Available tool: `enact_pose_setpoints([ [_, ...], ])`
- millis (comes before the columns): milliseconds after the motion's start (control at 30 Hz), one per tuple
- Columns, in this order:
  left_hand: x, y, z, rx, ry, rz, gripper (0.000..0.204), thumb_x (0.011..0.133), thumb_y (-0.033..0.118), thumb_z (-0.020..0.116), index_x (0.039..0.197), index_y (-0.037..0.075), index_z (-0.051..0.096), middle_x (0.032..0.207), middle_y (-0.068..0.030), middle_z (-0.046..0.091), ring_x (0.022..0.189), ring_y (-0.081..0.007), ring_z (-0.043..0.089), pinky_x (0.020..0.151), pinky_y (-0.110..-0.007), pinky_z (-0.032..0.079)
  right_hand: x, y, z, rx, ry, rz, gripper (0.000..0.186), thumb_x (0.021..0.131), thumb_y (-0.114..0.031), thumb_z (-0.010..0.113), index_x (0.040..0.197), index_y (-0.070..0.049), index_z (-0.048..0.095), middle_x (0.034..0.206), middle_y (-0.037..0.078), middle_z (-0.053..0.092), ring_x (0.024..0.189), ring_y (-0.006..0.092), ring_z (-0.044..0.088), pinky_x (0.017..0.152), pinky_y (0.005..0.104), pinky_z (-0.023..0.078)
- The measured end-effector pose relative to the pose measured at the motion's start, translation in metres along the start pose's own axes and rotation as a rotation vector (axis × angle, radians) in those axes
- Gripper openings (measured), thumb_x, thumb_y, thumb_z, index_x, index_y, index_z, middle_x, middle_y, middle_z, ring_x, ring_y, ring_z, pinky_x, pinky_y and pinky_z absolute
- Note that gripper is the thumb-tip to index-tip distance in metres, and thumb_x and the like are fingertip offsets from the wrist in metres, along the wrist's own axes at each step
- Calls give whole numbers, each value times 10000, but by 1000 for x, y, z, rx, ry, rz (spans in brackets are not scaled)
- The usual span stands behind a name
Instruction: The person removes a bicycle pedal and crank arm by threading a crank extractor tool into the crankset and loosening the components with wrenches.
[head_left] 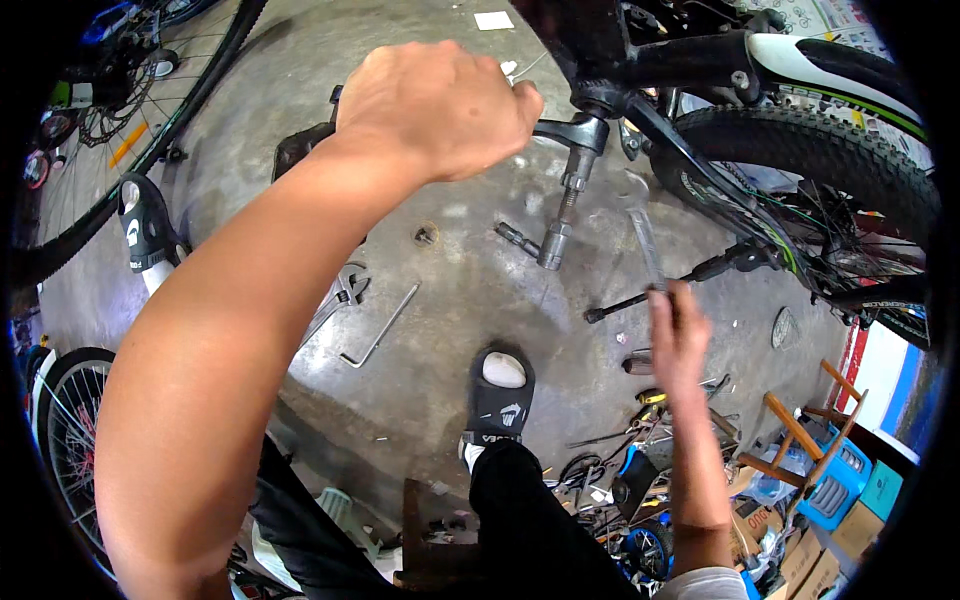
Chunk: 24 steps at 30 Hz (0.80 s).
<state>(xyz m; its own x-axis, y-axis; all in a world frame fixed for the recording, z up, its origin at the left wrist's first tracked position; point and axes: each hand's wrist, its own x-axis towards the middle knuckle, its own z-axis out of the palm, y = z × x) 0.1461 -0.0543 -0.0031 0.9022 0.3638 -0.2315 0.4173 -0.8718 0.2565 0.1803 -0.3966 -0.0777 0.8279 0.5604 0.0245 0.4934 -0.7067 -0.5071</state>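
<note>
My left hand [435, 115] is closed in a fist round the outer end of a bicycle's crank arm [572, 130], hiding that end. From the crank's hub a threaded metal crank puller [570, 200] juts out toward me. To the right of it my right hand [680, 335] grips the lower end of a silver wrench [645, 235]. The wrench's head points up and stands apart from the puller; hand and wrench are slightly blurred. The dark bicycle frame [690, 70] fills the upper right, with a knobby tyre [800, 145] behind.
On the concrete floor lie an adjustable wrench [345, 295], a hex key [385, 325] and a short dark metal part [518, 238]. A kickstand [645, 300] reaches out from the bicycle. Scattered tools [650, 420] and a wooden stool [800, 440] are at lower right. Other bicycles stand left.
</note>
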Motion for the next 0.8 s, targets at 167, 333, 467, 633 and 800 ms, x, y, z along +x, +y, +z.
enact_pose_setpoints([
  [167, 0, 1, 0, 18, -22, -14, 598, 959, 439, 370, 806, -10, 735, 842, -250, 706, 855, -431, 690, 832, -515, 547, 43, -48, -80, -334, -27, -340, 105, 896, -98, 705, 987, -57, 674, 792, 126, 660, 642, 319, 646, 581, 390, 491],
  [333, 1, -1, 3, 18, 4, -1, 603, 959, 440, 372, 795, -14, 734, 820, -260, 697, 844, -436, 689, 833, -515, 547, 66, -91, -104, -554, -49, -433, 135, 886, -137, 707, 1010, -85, 693, 800, 103, 642, 651, 328, 636, 576, 414, 485],
  [467, 2, -2, 4, 31, 11, 5, 610, 960, 442, 372, 778, -16, 730, 806, -268, 692, 834, -436, 690, 826, -515, 549, 70, -106, -118, -643, -43, -470, 152, 868, -142, 717, 1012, -93, 707, 759, 101, 608, 625, 320, 624, 556, 410, 474],
  [633, 1, -2, 6, 28, 34, 1, 614, 961, 446, 371, 781, -19, 729, 812, -266, 695, 837, -435, 691, 823, -514, 551, 73, -109, -110, -582, -59, -484, 144, 866, -134, 713, 1003, -92, 696, 743, 92, 593, 612, 304, 622, 529, 399, 467],
  [800, 0, 5, -3, 29, -2, -7, 600, 959, 434, 368, 806, -15, 736, 837, -262, 702, 852, -433, 692, 837, -514, 548, 79, -73, -87, -543, 14, -529, 102, 858, -146, 721, 897, -91, 644, 727, 76, 587, 602, 304, 619, 518, 409, 455],
])
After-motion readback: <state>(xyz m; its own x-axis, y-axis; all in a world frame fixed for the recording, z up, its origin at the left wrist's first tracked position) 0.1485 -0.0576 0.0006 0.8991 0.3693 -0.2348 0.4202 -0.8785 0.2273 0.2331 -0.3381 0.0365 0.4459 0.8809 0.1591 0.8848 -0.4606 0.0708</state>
